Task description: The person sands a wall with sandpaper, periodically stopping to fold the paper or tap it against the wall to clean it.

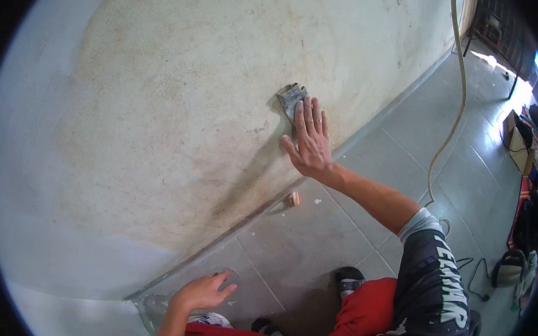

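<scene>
My right hand (311, 140) lies against the stained wall (180, 107), its fingers stretched out over a worn grey folded piece, seemingly sandpaper (292, 98). The fingers press this piece to the wall, and its upper end sticks out beyond them. The part under my fingers is hidden. Low on the left, my left hand (203, 292) hovers over the floor near the wall's foot. It is open, fingers apart, with nothing in it.
Grey floor tiles (314, 232) meet the wall along a dark edge. A small orange-and-white object (295, 198) sits by that edge. A pale hose or cable (462, 87) hangs down on the right. Bags and assorted items (525, 202) lie at the far right.
</scene>
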Motion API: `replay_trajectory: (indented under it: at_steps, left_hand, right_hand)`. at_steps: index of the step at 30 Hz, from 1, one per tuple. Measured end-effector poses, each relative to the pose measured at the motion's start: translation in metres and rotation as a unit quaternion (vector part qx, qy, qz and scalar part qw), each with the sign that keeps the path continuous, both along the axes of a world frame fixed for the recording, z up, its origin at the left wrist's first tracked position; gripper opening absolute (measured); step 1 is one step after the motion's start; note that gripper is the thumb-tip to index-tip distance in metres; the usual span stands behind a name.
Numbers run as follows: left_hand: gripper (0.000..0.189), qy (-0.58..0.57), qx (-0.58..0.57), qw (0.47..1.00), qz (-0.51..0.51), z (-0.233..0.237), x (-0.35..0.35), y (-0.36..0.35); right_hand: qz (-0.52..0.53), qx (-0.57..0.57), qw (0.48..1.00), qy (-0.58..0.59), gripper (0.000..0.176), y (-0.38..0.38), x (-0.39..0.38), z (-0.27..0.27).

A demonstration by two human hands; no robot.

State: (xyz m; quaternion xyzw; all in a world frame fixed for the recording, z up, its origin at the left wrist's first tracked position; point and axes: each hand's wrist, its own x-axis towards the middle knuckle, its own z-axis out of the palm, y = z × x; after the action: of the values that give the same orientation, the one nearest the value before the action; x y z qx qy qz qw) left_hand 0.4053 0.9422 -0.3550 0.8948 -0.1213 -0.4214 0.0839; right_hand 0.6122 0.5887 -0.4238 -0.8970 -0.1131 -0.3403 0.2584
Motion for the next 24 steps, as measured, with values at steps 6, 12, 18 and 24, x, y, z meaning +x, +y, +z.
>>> replay_trajectory:
  at_steps: [6, 12, 18, 24]
  left_hand:
    - [0.065, -0.004, 0.009, 1.000, -0.001, -0.005, -0.001, 0.007]
    - [0.065, 0.016, 0.008, 1.000, 0.020, 0.002, 0.003, 0.000]
    - [0.064, -0.007, -0.008, 1.000, -0.019, -0.012, 0.001, 0.011]
    - [0.063, 0.018, 0.039, 0.999, -0.003, -0.011, 0.008, 0.004]
  right_hand:
    - [-0.009, 0.059, 0.995, -0.076, 0.085, -0.010, 0.017, 0.044]
    - [0.008, 0.072, 0.997, -0.036, 0.084, 0.003, 0.005, 0.021]
    - [-0.035, 0.054, 0.995, -0.075, 0.085, -0.011, 0.020, 0.074]
    - [-0.049, 0.061, 0.987, -0.144, 0.085, -0.014, 0.031, 0.110]
